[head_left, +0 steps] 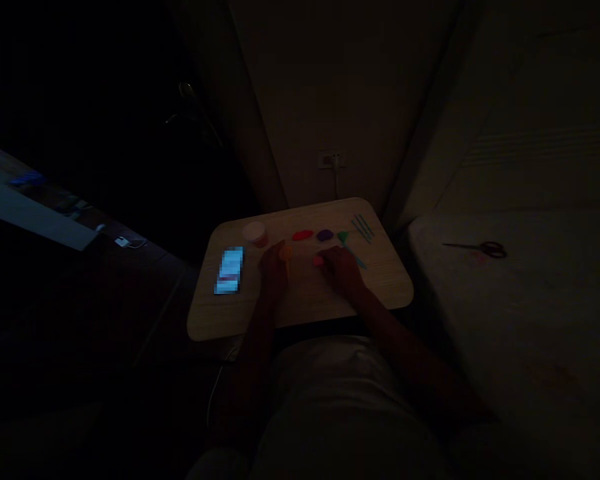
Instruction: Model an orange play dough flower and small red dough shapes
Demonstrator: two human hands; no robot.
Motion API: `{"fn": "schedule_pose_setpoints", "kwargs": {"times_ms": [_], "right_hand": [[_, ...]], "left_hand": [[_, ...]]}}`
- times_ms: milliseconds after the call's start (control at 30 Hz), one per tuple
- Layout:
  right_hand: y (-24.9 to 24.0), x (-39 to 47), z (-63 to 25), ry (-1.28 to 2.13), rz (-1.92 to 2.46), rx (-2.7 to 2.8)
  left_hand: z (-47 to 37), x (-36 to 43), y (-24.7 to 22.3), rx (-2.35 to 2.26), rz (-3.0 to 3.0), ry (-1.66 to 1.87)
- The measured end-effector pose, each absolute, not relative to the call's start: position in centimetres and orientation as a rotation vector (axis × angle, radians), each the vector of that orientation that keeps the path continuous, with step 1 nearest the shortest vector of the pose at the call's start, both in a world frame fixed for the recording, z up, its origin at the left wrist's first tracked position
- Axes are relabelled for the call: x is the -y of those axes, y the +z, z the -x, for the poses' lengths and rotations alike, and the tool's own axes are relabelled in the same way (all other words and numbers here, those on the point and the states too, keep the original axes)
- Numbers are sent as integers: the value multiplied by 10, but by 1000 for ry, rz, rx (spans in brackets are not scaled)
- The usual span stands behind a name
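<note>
In the dim head view, my left hand [274,272] is closed around an orange round piece on a thin stick [287,253], its stick pointing down toward me. My right hand [345,270] pinches a small pinkish-red lump [319,261], apparently modelling clay, over the table. Beyond the hands lie a red lump [303,235] and a purple lump [325,235]. A green piece [343,236] sits at the far end of a bluish stick [357,257], close to my right hand. Fine finger detail is lost in the dark.
The small wooden table [245,320] also carries a lit phone [229,270], a pale tub [255,233] and several thin sticks [363,228]. Scissors [483,249] lie on a light surface to the right. A wall socket [331,159] with a plug is behind the table.
</note>
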State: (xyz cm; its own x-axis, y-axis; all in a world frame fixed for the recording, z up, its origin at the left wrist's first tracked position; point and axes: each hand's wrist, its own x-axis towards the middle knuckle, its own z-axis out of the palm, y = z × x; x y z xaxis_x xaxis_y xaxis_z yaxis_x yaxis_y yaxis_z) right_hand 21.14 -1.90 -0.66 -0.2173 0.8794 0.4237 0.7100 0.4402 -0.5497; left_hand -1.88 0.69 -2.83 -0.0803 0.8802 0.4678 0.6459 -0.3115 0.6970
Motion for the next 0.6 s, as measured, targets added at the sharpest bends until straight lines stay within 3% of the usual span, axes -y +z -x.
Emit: {"fn": "schedule_pose_setpoints", "kwargs": {"times_ms": [267, 600], "right_hand": [[-6, 7, -197, 317, 1348, 2011], [-19, -8, -189, 367, 1185, 1953]], "left_hand": [[37, -5, -26, -1727, -1630, 1641], [17, -32, 14, -1422, -2167, 1337]]}}
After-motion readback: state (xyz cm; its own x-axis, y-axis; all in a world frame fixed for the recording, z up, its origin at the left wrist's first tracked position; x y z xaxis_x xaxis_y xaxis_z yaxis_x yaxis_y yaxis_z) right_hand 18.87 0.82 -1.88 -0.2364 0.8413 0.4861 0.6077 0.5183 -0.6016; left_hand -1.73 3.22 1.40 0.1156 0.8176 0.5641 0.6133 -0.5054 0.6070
